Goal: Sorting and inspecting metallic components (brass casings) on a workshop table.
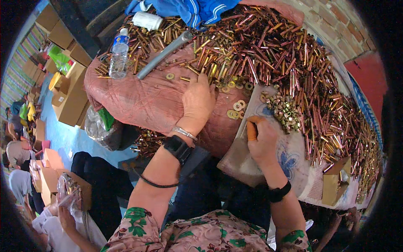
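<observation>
My left hand (199, 97) is over the near edge of a heap of copper-coloured metal tubes (268, 46). Its fingers are curled down among the tubes, their tips mostly hidden, so what they grip cannot be made out. Several flat washers (236, 110) lie on the pink woven sack (138, 101) between my hands. My right hand (263, 140), an orange cover on one digit, is closed above a pale cloth with a blue butterfly print (289, 161). Anything inside it is hidden. Just beyond sits a small pile of hex nuts (287, 111).
A grey metal pipe (165, 55) and a plastic bottle (119, 56) rest on the sack at left, near a white container (147, 21) and blue cloth (189, 10). An open cardboard box (336, 180) stands at right. Other people work among cartons (72, 98) at far left.
</observation>
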`<state>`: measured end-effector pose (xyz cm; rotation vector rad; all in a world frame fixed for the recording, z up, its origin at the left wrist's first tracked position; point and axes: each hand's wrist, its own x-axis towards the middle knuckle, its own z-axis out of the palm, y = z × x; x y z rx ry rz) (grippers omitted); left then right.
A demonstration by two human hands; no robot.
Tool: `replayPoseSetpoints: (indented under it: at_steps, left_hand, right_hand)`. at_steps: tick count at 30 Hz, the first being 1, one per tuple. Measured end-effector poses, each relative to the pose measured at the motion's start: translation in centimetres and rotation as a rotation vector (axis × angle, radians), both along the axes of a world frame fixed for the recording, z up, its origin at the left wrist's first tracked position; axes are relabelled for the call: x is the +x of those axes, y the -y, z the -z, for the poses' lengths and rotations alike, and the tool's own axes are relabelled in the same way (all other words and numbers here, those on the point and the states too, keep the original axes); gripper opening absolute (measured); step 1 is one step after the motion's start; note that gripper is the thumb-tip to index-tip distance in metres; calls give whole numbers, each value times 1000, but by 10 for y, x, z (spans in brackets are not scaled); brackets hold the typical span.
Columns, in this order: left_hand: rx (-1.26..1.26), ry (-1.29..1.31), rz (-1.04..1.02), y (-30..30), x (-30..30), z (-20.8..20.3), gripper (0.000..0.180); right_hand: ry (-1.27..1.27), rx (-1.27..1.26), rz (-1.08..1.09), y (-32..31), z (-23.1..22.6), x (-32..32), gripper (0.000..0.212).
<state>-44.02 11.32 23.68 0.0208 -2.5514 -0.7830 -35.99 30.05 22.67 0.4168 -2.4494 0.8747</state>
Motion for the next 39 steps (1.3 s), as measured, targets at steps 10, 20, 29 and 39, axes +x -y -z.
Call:
replayPoseSetpoints:
  at_steps: [10,20,29,39]
  left_hand:
    - [273,91,-74,22,44,-1,13]
    - [884,273,289,-41,119,3,8]
    - [492,98,318,-35,94,-12,10]
    - [44,98,203,-46,32,0,20]
  right_hand:
    - [-12,-88,-46,0,-2,2,12]
    - [594,-620,-97,32,-32,15,15]
    - [483,-783,148,4,-4,-2,15]
    - [463,-505,115,-9,-8,4,20]
